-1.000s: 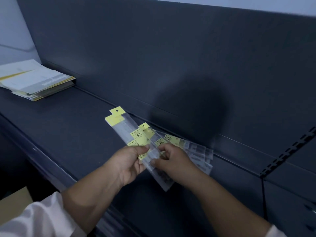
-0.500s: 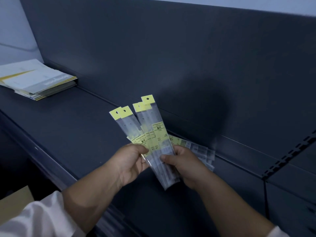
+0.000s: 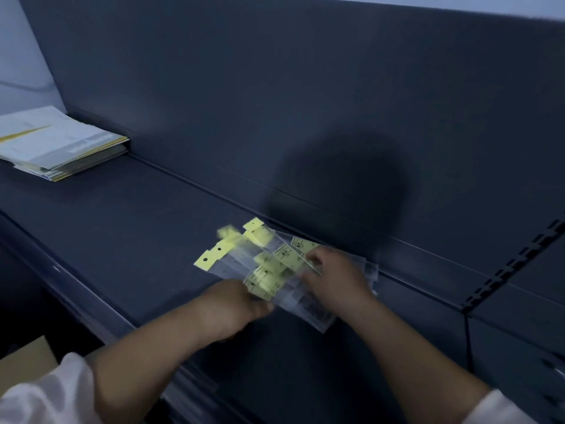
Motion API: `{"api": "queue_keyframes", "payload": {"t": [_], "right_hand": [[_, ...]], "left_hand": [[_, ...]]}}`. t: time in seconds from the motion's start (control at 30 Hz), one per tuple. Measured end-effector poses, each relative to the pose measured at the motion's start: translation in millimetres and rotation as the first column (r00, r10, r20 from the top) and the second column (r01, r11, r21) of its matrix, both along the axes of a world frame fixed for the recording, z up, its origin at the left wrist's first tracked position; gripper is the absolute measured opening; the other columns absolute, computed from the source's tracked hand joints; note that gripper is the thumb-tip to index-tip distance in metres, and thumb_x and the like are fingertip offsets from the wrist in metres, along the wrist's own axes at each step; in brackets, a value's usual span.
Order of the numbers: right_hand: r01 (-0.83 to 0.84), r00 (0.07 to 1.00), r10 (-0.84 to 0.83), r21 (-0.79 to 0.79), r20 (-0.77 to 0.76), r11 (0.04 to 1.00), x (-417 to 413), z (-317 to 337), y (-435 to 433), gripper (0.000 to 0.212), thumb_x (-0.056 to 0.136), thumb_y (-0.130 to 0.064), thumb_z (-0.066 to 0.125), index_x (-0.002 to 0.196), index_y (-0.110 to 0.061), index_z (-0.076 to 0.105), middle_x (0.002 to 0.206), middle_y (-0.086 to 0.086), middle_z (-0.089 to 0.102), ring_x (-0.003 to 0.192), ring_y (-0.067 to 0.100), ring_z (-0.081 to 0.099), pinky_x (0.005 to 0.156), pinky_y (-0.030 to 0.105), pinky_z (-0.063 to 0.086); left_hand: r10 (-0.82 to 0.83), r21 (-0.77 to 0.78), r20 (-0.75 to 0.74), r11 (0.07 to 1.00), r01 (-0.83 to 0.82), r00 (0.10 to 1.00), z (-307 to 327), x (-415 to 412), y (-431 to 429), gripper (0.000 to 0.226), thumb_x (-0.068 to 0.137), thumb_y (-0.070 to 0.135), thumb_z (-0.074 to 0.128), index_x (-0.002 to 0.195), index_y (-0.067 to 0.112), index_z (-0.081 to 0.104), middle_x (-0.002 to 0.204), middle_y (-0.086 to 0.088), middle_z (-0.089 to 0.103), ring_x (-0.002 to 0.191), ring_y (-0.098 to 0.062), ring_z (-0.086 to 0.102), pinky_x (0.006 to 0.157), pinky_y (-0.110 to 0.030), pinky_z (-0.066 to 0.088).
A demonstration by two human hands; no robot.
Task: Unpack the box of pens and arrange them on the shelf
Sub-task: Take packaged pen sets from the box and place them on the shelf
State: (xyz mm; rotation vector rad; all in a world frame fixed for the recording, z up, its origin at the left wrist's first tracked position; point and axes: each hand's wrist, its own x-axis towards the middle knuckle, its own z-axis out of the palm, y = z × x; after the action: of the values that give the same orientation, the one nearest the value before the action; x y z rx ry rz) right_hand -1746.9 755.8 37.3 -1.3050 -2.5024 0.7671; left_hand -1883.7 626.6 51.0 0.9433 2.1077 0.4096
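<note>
The packets, clear sleeves with yellow header cards, are fanned out just right of frame centre, low over the dark shelf. Contact with the shelf cannot be determined. The left hand grips their lower ends with curled fingers, blurred by motion. The right hand covers the fan's right side, fingers bent round a packet edge. A stack of booklets lies on the shelf at upper left. A cardboard box shows at lower left.

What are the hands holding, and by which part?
A fan of clear yellow-tabbed packets: the left hand grips their lower ends, the right hand is on their middle; blur hides its exact hold.
</note>
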Motion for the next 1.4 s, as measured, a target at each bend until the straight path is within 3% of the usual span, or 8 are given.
{"api": "queue_keyframes", "payload": {"t": [0.1, 0.23, 0.33, 0.5, 0.67, 1.0, 1.3, 1.4], "right_hand": [[0.018, 0.996, -0.032, 0.168, 0.084, 0.986, 8, -2, 11, 0.040, 0.096, -0.037, 0.049, 0.133, -0.021, 0.049, 0.139, -0.002, 0.046, 0.125, 0.018, 0.037, 0.098, 0.030, 0.033], [-0.053, 0.936, 0.021, 0.082, 0.352, 0.995, 17, -19, 26, 0.061, 0.099, -0.050, 0.029, 0.152, -0.023, 0.016, 0.161, -0.003, 0.009, 0.147, 0.022, 0.003, 0.118, 0.041, 0.007], [-0.101, 0.912, 0.081, 0.029, 0.402, 0.994, 17, -28, 17, 0.061, 0.100, -0.052, 0.021, 0.153, -0.025, 0.007, 0.162, -0.005, 0.000, 0.147, 0.023, -0.003, 0.117, 0.042, 0.001], [-0.058, 0.959, 0.028, 0.099, 0.282, 0.993, 17, -15, 16, 0.065, 0.092, -0.059, 0.041, 0.147, -0.029, 0.028, 0.153, -0.007, 0.028, 0.138, 0.022, 0.023, 0.112, 0.040, 0.020], [-0.032, 0.885, 0.060, -0.069, 0.462, 0.997, 5, 0, 23, 0.115, 0.059, -0.073, 0.070, 0.149, -0.022, 0.019, 0.153, 0.002, 0.025, 0.139, 0.026, 0.023, 0.110, 0.043, 0.029], [-0.095, 0.826, 0.197, -0.215, 0.528, 0.972, -18, 18, 7, 0.081, 0.062, -0.046, 0.084, 0.127, -0.022, 0.042, 0.130, 0.002, 0.040, 0.115, 0.022, 0.047, 0.089, 0.038, 0.049], [-0.110, 0.854, 0.277, -0.367, 0.440, 0.924, -23, 22, -20, 0.051, 0.066, -0.031, 0.085, 0.107, -0.022, 0.057, 0.096, -0.007, 0.061, 0.080, 0.009, 0.057, 0.064, 0.024, 0.047], [-0.112, 0.870, 0.259, -0.345, 0.418, 0.932, -22, 24, -30, 0.043, 0.067, -0.029, 0.084, 0.098, -0.025, 0.055, 0.090, -0.009, 0.059, 0.078, 0.008, 0.056, 0.061, 0.024, 0.045]], "left_hand": [[-0.172, 0.119, -0.485, 0.958, 0.259, 0.857, -9, -1, 1, 0.032, 0.085, 0.047, 0.062, 0.101, 0.023, 0.051, 0.104, 0.004, 0.051, 0.098, -0.014, 0.050, 0.076, -0.026, 0.041], [-0.351, 0.015, -0.686, 0.869, 0.495, 0.637, -31, -5, 8, 0.076, 0.090, 0.061, 0.043, 0.150, 0.032, 0.008, 0.159, 0.000, -0.002, 0.146, -0.023, -0.004, 0.117, -0.039, 0.003], [-0.438, -0.040, -0.627, 0.845, 0.534, 0.645, -43, -7, 17, 0.069, 0.094, 0.062, 0.025, 0.151, 0.035, -0.005, 0.158, 0.002, -0.019, 0.145, -0.021, -0.019, 0.116, -0.043, -0.008], [-0.432, 0.014, -0.654, 0.814, 0.581, 0.621, -50, -10, 27, 0.078, 0.079, 0.069, 0.003, 0.150, 0.039, 0.010, 0.159, 0.004, 0.008, 0.143, -0.022, 0.009, 0.112, -0.040, 0.015], [-0.352, 0.118, -0.679, 0.814, 0.569, 0.645, -37, -14, 37, 0.086, 0.083, 0.065, 0.050, 0.151, 0.026, 0.016, 0.142, 0.003, 0.031, 0.129, -0.018, 0.028, 0.106, -0.032, 0.027], [-0.448, -0.046, -0.737, 0.780, 0.624, 0.506, -17, -25, 47, 0.126, 0.059, 0.080, 0.061, 0.151, 0.028, -0.008, 0.159, 0.000, -0.013, 0.144, -0.021, -0.021, 0.118, -0.044, -0.003], [-0.612, -0.270, -0.764, 0.590, 0.761, 0.204, -1, -28, 51, 0.109, 0.044, 0.088, 0.060, 0.130, 0.023, 0.041, 0.124, 0.002, 0.043, 0.119, -0.021, 0.038, 0.110, -0.043, 0.018], [-0.660, -0.272, -0.719, 0.556, 0.785, 0.219, -1, -29, 51, 0.097, 0.044, 0.084, 0.065, 0.116, 0.022, 0.045, 0.118, 0.003, 0.049, 0.110, -0.020, 0.046, 0.095, -0.036, 0.031]]}}
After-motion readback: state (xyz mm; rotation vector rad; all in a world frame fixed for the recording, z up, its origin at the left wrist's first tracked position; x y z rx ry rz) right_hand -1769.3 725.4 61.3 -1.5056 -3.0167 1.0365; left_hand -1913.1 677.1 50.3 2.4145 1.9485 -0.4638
